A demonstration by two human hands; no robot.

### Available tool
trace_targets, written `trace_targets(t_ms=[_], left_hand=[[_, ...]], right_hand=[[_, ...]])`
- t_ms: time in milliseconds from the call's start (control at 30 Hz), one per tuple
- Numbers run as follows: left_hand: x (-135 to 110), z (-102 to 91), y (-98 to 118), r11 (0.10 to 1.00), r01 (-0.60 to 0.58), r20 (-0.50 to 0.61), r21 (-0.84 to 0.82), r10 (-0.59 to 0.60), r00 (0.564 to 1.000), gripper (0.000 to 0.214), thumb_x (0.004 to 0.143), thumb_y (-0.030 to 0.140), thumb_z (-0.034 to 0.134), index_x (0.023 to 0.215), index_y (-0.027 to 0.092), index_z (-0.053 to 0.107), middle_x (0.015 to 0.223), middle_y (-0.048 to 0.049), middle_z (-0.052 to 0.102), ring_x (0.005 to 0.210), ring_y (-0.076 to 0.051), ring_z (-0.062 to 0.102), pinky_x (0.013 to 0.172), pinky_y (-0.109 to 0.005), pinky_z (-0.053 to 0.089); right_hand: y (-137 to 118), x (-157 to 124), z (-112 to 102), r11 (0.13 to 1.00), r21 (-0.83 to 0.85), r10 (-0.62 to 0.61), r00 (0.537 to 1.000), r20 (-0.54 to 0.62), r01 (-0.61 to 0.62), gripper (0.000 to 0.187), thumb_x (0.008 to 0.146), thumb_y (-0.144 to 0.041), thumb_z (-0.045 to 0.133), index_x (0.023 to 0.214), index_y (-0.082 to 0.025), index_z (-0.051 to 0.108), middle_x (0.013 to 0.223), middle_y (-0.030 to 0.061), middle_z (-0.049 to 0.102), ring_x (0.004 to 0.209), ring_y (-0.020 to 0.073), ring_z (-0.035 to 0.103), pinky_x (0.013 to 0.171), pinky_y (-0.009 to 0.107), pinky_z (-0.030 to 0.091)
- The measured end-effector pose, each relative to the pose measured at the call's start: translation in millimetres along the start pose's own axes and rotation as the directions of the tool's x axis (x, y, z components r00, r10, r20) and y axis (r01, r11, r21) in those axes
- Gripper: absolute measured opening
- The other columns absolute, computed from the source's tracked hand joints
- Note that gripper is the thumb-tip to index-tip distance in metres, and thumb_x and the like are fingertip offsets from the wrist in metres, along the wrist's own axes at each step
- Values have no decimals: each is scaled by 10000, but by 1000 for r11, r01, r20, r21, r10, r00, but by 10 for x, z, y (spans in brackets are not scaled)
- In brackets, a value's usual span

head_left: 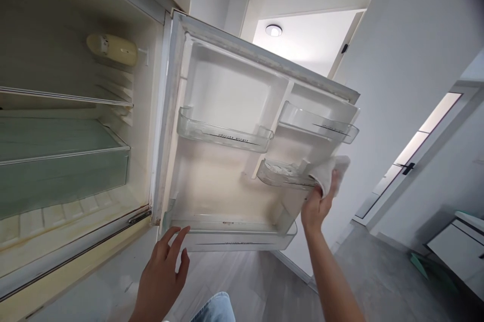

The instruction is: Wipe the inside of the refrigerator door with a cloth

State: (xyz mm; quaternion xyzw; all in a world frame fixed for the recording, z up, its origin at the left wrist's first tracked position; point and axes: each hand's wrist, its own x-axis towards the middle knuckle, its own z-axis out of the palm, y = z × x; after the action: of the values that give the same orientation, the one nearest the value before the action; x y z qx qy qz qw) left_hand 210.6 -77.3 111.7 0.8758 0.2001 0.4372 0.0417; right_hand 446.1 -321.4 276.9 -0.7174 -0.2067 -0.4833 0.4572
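The refrigerator door (pixel 227 176) stands swung out, with its inner side facing me. My right hand (pixel 317 206) grips a white cloth (pixel 325 173) against the outer end of a small clear door shelf (pixel 282 175). Near the lower left corner of the door, my left hand (pixel 166 266) has its fingers apart and holds nothing. Its fingertips are close to the long bottom door shelf (pixel 238 241); whether they touch it I cannot tell. Higher on the door are a wide clear shelf (pixel 223 133) and a small clear shelf (pixel 317 120).
Left of the door is the refrigerator interior, with a glass shelf (pixel 56 135), a greenish drawer front (pixel 68 178) and a yellowed lamp cover (pixel 113 50). Behind the door is a doorway (pixel 302 4). A black-handled door (pixel 406 168) and a white cabinet (pixel 459 241) stand at right.
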Motion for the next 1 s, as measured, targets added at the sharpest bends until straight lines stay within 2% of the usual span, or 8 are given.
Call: trace_targets(t_ms=[133, 333, 567, 667, 833, 900, 967, 1000], left_hand=[[6, 7, 0, 1000, -6, -10, -11, 5, 1000, 424, 871, 257, 512, 1295, 252, 491, 1240, -98, 602, 973, -167, 681, 497, -183, 547], [7, 7, -10, 999, 3, 9, -34, -3, 1000, 414, 879, 252, 496, 1293, 274, 489, 1235, -87, 605, 902, -139, 693, 454, -167, 519], [24, 2, 16, 999, 34, 31, -40, -33, 999, 416, 889, 268, 479, 1304, 290, 480, 1257, -77, 593, 970, -150, 684, 496, -174, 540], [31, -8, 16, 998, 37, 48, -58, -34, 998, 425, 894, 275, 470, 1318, 296, 473, 1272, -80, 581, 935, -135, 688, 496, -169, 533], [37, -20, 23, 996, 41, 57, -73, -36, 998, 423, 896, 279, 462, 1318, 296, 481, 1272, -87, 587, 907, -130, 690, 471, -164, 514], [38, -25, 35, 996, 33, 45, -78, -30, 999, 425, 894, 278, 468, 1319, 293, 481, 1267, -89, 594, 915, -138, 691, 463, -166, 507], [37, -34, 51, 996, 51, 45, -79, -48, 998, 425, 898, 272, 463, 1322, 304, 473, 1273, -82, 593, 824, -117, 692, 468, -177, 509], [34, -40, 59, 994, 69, 52, -80, -65, 997, 423, 903, 271, 456, 1324, 313, 467, 1282, -76, 589, 768, -102, 684, 471, -183, 511]], right_hand=[[-117, -107, 253, 999, 18, -39, 977, -207, 44, 581, 954, -317, 272, 1505, -138, 222, 1568, 169, 227, 1460, 259, 194, 1176, 521, 193], [-254, -280, 338, 990, -141, -41, 980, -195, 13, 602, 951, -291, 218, 1537, -191, 128, 1586, 137, 175, 1481, 277, 92, 1155, 601, 193], [-508, -561, 488, 988, -143, -45, 997, 69, 55, 682, 922, -278, 170, 1541, -118, -65, 1606, 143, 53, 1476, 328, -71, 1126, 665, 133], [-693, -697, 596, 996, -55, -62, 978, 198, 74, 697, 912, -281, 184, 1543, -177, -93, 1603, 131, 94, 1471, 340, -92, 1102, 715, 86], [-897, -875, 695, 982, 140, -167, 931, 326, 127, 637, 917, -384, 191, 1536, -234, 200, 1540, 90, 317, 1482, 313, 33, 1144, 653, 110], [-910, -985, 704, 958, 287, -118, 897, 426, -10, 621, 903, -447, 222, 1460, -226, 388, 1464, 96, 440, 1457, 319, 188, 1140, 597, 225], [-881, -1101, 710, 860, 375, 126, 855, 503, -347, 618, 882, -491, 263, 1381, -207, 488, 1361, 118, 547, 1377, 326, 366, 1070, 553, 375], [-854, -1143, 710, 742, 403, 300, 804, 513, -535, 617, 873, -500, 284, 1359, -190, 504, 1300, 129, 593, 1321, 321, 444, 1025, 531, 432]])
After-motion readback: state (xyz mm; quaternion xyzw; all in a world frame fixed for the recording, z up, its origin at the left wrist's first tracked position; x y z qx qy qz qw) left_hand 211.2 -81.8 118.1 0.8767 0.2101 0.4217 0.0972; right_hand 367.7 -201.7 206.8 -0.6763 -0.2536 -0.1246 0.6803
